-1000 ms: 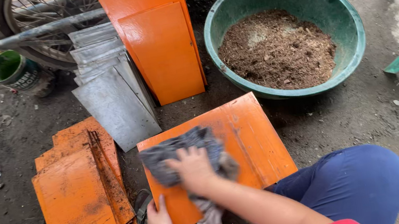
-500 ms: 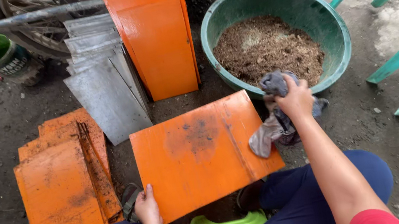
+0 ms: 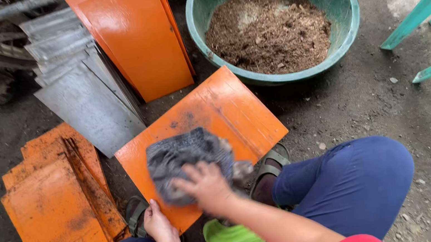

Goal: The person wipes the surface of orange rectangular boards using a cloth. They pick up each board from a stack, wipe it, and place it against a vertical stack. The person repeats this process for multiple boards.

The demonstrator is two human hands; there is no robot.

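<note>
While my left hand (image 3: 158,224) is gripping the near edge of the orange panel (image 3: 201,140) on the ground, my right hand (image 3: 206,184), back from the green basin (image 3: 349,12), is pressing the grey rag (image 3: 184,156) flat on it, so wiping is resuming.

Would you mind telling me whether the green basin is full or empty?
Partly full. The green basin holds a mound of brown grainy material over its bottom, with bare inner wall showing above it.
</note>
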